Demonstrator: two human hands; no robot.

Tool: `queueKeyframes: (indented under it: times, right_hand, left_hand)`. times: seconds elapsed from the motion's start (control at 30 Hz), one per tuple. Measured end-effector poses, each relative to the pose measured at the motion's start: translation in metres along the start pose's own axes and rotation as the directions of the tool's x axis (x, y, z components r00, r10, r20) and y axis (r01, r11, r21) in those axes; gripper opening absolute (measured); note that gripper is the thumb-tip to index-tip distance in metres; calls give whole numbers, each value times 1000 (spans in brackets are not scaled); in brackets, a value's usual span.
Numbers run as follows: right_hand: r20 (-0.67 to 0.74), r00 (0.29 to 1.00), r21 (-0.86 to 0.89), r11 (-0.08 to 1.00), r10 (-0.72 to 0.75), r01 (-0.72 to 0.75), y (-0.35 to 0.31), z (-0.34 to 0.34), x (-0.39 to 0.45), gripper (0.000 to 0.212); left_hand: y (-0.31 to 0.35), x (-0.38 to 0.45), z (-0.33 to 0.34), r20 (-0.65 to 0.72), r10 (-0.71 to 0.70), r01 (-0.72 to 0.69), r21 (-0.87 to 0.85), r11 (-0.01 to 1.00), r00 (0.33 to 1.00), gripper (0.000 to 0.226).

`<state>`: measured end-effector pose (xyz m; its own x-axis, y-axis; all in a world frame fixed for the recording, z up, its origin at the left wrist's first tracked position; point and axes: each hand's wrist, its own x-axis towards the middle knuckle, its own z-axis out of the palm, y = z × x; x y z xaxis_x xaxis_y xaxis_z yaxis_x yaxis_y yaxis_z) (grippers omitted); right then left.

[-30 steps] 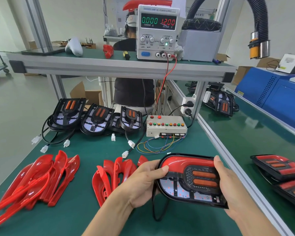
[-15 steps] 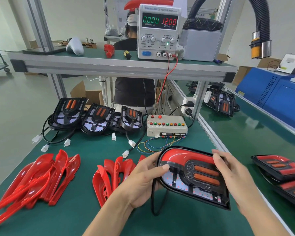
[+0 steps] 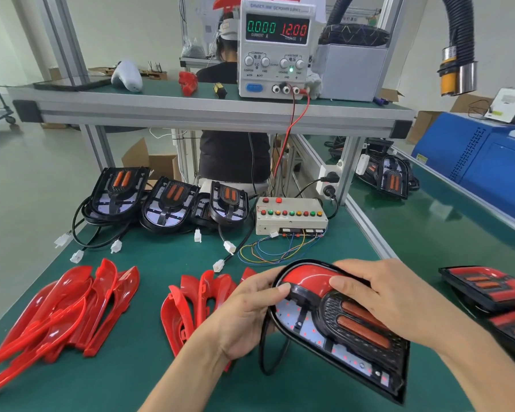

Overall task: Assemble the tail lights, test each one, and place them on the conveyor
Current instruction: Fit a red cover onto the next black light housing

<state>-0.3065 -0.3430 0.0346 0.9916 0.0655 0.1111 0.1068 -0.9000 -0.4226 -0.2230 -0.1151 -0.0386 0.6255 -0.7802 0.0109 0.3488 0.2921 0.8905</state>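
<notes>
A black tail light (image 3: pixel 344 331) with a red lens strip along its top and two orange reflectors is tilted above the green bench. My left hand (image 3: pixel 244 316) grips its left edge, thumb on the front face. My right hand (image 3: pixel 390 301) lies across its upper right, fingers pressing on the red strip. A black cable loop hangs below it. Two piles of loose red lenses (image 3: pixel 63 310) (image 3: pixel 191 307) lie to the left. Three black housings (image 3: pixel 167 200) with white plugs stand at the back.
A white test box (image 3: pixel 292 217) with coloured buttons and loose wires sits behind the light. The power supply (image 3: pixel 275 49) on the shelf reads 0.000 A and 12.00 V. Finished lights (image 3: pixel 488 289) lie on the conveyor (image 3: pixel 428 233) at right. A person sits behind the bench.
My right hand moved from the light's right edge onto its top, over the red strip. The light rose slightly and tilted; my left hand kept its grip.
</notes>
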Motion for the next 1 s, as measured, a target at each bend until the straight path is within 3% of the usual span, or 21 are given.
queueKeyframes:
  times: [0.1, 0.23, 0.3, 0.4, 0.43, 0.5, 0.57, 0.6, 0.67, 0.73, 0.9, 1.0]
  right_hand:
    - [-25, 999, 72, 997, 32, -30, 1, 2, -2, 59]
    - [72, 993, 156, 983, 88, -99, 5, 7, 0, 41]
    - [71, 988, 221, 963, 139, -151, 9, 9, 0, 38]
    - [-85, 966, 382, 904, 242, -193, 17, 12, -7, 26]
    - [-142, 938, 484, 849, 316, -212, 19, 14, -10, 22]
    - [-184, 857, 659, 708, 481, -256, 23, 21, -16, 22]
    - [-137, 764, 750, 570, 631, -335, 31, 32, -18, 33]
    - [-106, 716, 785, 500, 690, -366, 33, 37, -19, 37]
    - [-64, 668, 823, 418, 741, -384, 37, 46, -23, 35]
    - [-10, 666, 834, 374, 746, -406, 41, 56, -27, 35]
    - [10, 677, 763, 431, 736, -481, 38, 74, -30, 33]
    - [-39, 679, 702, 504, 733, -503, 27, 79, -32, 34]
  left_hand:
    - [1, 0, 3, 21, 10, -10, -12, 1000, 1000, 46]
    - [3, 5, 10, -62, -8, 5, -46, 999, 998, 38]
    - [5, 8, 14, -173, -53, 72, 103, 992, 984, 29]
    - [4, 4, 18, -276, -113, 197, 298, 934, 954, 44]
    - [3, 0, 21, -308, -93, 201, 340, 919, 947, 50]
    - [-3, -6, 23, -362, 88, 132, 541, 830, 928, 60]
    - [-11, -11, 22, -349, 355, 55, 776, 629, 867, 56]
    - [-15, -14, 19, -352, 443, 41, 818, 574, 825, 49]
    - [-16, -23, 10, -427, 520, 46, 803, 594, 740, 27]
    - [-12, -35, -4, -516, 539, 104, 779, 618, 666, 11]
    - [15, -76, -60, -586, 668, 382, 809, 447, 459, 7]
    - [30, -108, -94, -623, 716, 529, 742, 412, 317, 6]
